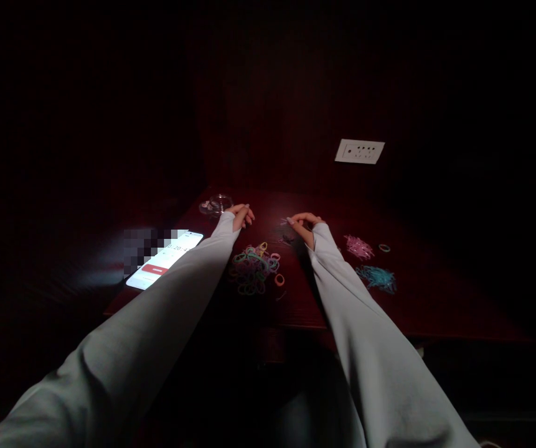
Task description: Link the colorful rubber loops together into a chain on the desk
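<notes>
My left hand (243, 215) hovers at the back of the dark red table, thumb and fingers pressed together; whatever they may hold is too small to make out. Beside it stands a clear round container (221, 203). My right hand (305, 220) pinches what looks like a small pale purple elastic band (284, 221) at the fingertips. Just below that lies a small heap of dark purplish bands (286, 239). A mixed pile of multicoloured hair ties (254, 270) sits between my forearms, with an orange hair tie (279, 280) at its right.
Right of my right forearm are a pink heap of bands (359, 247), a blue heap of bands (380, 278) and a single pale hair tie (384, 247). A lit phone (174, 255) lies at the left edge. On the back wall is a white socket panel (360, 151).
</notes>
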`<state>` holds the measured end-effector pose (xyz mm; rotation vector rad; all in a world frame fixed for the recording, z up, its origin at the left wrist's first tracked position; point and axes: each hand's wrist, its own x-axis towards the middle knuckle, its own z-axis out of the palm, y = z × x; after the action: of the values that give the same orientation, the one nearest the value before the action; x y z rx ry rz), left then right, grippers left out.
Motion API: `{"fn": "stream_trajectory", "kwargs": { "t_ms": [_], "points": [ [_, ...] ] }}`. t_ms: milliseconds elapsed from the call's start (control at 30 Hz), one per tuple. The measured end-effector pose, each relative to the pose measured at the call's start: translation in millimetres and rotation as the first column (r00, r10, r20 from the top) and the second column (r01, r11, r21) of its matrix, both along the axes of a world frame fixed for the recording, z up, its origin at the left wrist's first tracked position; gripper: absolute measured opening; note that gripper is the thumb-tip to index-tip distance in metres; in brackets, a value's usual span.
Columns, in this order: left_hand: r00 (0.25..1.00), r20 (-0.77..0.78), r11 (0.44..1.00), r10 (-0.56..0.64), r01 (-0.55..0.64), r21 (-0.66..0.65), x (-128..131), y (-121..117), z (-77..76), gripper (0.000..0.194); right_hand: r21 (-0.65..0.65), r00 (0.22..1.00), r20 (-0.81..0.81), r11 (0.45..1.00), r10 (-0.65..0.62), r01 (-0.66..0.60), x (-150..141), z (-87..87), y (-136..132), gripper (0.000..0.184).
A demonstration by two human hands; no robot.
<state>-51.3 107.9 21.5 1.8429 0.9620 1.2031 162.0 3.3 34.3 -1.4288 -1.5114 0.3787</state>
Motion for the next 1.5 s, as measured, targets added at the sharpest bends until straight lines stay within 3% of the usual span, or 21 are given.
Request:
{"fn": "stream_trajectory", "kwargs": {
  "t_ms": [133,300,567,667,767,867,967,1133,1233,1367,1500],
  "points": [
    [1.000,0.008,1.000,-0.001,0.001,0.027,-2,-2,0.6,0.051,0.036,0.946,0.254,0.979,-0.202,0.200,3,-8.8,1,0.027],
    [0.993,0.118,0.998,0.027,-0.021,-0.058,2,-15,6.8,0.046,0.062,0.794,0.578,0.980,-0.188,0.188,0,-17.4,-9,0.029],
    [0.990,0.135,0.995,0.046,-0.033,-0.097,4,-24,12.5,0.040,0.254,0.799,0.485,0.931,-0.356,0.261,-1,-3.2,-15,0.025],
    [0.990,0.134,0.996,0.045,-0.035,-0.080,3,-27,14.5,0.040,0.294,0.828,0.502,0.949,-0.252,0.111,-10,3.5,-22,0.026],
    [0.992,0.122,0.999,0.025,-0.020,-0.041,1,-29,16.0,0.039,0.213,0.838,0.545,0.972,-0.032,-0.101,-24,0.9,-24,0.024],
    [0.996,0.091,1.000,0.002,0.000,-0.021,0,-29,16.6,0.039,0.128,0.836,0.538,0.970,0.108,-0.208,-36,-6.9,-19,0.020],
    [0.997,0.073,1.000,-0.001,0.003,-0.027,1,-28,16.5,0.040,0.102,0.837,0.524,0.964,0.157,-0.244,-39,-11.9,-14,0.018],
    [0.997,0.075,1.000,-0.019,0.020,-0.016,2,-28,14.6,0.039,0.072,0.808,0.536,0.940,0.245,-0.333,-32,-12.7,-19,0.030],
    [0.996,0.082,0.999,-0.032,0.033,-0.012,4,-28,13.0,0.039,0.038,0.796,0.541,0.938,0.271,-0.345,-30,-13.2,-21,0.024],
    [0.996,0.081,0.999,-0.033,0.033,0.010,5,-25,11.6,0.041,0.062,0.821,0.505,0.938,0.265,-0.341,-32,-10.4,-22,0.013],
    [0.996,0.070,0.998,-0.053,0.051,0.036,5,-25,10.9,0.042,0.097,0.862,0.444,0.944,0.243,-0.316,-33,-3.3,-25,0.016]
  ]
}}
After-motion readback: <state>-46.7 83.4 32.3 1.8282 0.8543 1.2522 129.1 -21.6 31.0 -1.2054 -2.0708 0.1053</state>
